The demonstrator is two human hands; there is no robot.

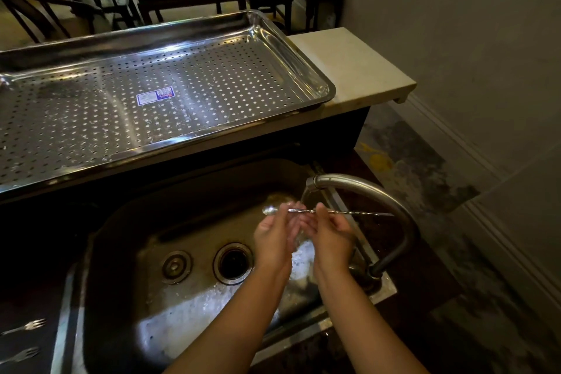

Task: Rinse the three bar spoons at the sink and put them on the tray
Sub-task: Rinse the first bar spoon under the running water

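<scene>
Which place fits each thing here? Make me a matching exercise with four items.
Things:
1. bar spoon
2. perforated tray
3. forks
4. faucet

Places:
A. on the counter behind the sink
B. lower left, beside the sink
C. held in both hands over the basin
D. arching in from the sink's right

Pairs: 1-C, 2-A, 3-B, 4-D

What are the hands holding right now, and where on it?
One bar spoon, level under the faucet: left hand pinches beside the bowl, right hand pinches mid-stem.
</scene>
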